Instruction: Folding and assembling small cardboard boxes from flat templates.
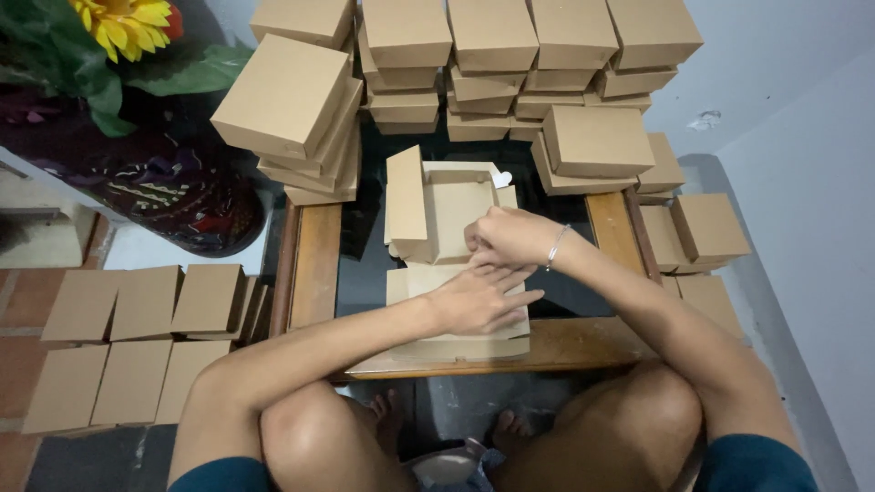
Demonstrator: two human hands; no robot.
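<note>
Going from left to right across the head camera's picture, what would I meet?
Sunflower → flat brown boxes on the floor → leaning stack of boxes → left hand pressing a flat cardboard sheet → right hand on the half-folded box → small boxes by the wall.

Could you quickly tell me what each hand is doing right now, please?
Left hand: open, fingers spread flat on the unfolded cardboard box.
Right hand: fingers curled on the box's folded wall; a firm grip cannot be told.
</note>
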